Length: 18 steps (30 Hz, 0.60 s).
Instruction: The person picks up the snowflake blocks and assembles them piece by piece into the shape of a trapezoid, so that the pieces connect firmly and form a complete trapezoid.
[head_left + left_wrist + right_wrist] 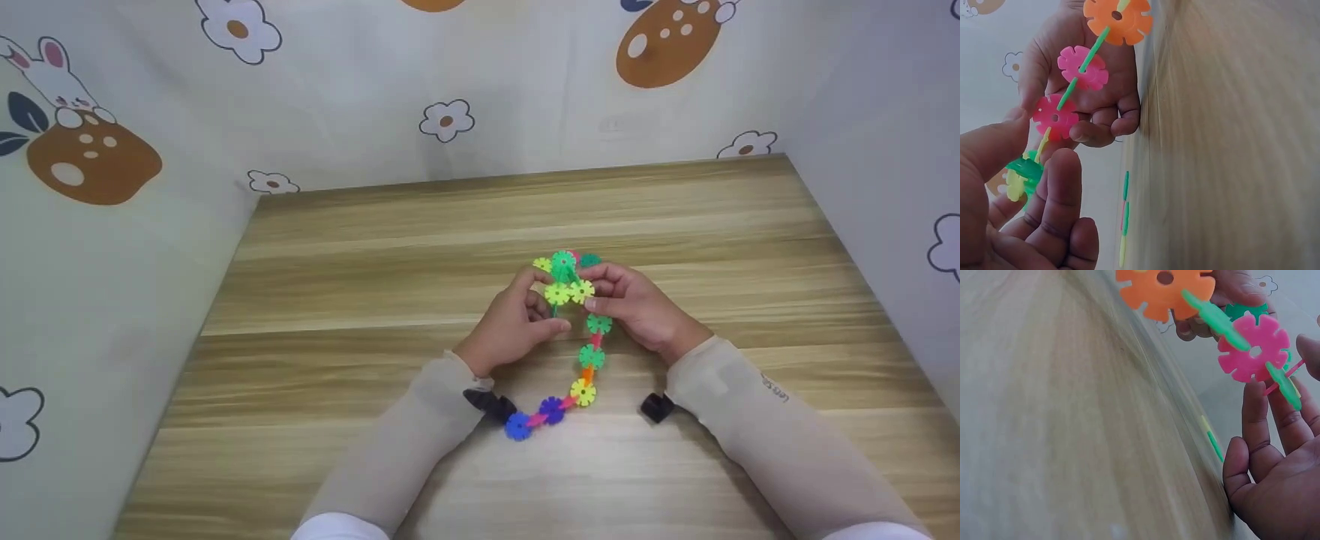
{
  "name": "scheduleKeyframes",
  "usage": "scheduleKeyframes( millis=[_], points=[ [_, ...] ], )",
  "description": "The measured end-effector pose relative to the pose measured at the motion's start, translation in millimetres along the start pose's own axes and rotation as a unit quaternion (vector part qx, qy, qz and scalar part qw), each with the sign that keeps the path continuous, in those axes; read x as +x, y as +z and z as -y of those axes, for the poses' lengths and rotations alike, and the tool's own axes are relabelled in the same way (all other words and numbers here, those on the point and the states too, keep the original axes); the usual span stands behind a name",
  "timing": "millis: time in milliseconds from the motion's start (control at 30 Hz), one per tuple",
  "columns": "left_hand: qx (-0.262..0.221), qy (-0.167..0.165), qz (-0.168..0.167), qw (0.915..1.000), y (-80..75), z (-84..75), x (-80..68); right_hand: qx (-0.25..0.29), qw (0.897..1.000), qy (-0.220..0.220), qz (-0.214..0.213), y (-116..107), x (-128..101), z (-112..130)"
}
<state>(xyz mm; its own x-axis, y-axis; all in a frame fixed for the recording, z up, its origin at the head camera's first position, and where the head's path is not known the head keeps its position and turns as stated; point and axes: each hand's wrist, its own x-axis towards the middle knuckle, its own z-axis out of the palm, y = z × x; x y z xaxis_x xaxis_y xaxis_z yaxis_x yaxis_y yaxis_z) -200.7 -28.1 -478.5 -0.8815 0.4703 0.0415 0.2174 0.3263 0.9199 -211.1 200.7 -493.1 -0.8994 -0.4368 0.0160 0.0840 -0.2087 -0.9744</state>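
Observation:
A chain of colourful snowflake discs (591, 356) runs from my hands down toward me and ends in a blue disc (517, 426) on the wooden table (375, 247). Its upper end is a cluster of green and yellow discs (562, 264). My left hand (551, 300) pinches that cluster from the left, and my right hand (594, 289) pinches it from the right. In the left wrist view my left hand (1039, 143) grips a green disc (1024, 169), with pink discs (1054, 117) and an orange disc (1117, 19) beyond. In the right wrist view my right hand (1280, 377) holds the chain below a pink disc (1253, 346).
Cloth walls printed with flowers and rabbits (112, 157) close in the table on the left, back and right. Small black wrist cameras (491, 405) sit under both forearms. Bare wood lies all around the hands.

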Motion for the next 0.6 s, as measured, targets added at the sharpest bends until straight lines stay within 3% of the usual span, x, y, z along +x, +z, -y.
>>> scheduleKeyframes(
  millis=[333, 600],
  points=[
    [-0.005, 0.010, 0.002, 0.9999, 0.4, -0.9, -1.0, -0.003, 1.000, 0.000, 0.006, -1.3, 0.8, -0.3],
    [-0.008, -0.002, 0.007, 0.9999, 1.4, -2.6, -1.5, -0.012, 1.000, 0.003, -0.003, -0.9, -0.1, 0.5]
  ],
)
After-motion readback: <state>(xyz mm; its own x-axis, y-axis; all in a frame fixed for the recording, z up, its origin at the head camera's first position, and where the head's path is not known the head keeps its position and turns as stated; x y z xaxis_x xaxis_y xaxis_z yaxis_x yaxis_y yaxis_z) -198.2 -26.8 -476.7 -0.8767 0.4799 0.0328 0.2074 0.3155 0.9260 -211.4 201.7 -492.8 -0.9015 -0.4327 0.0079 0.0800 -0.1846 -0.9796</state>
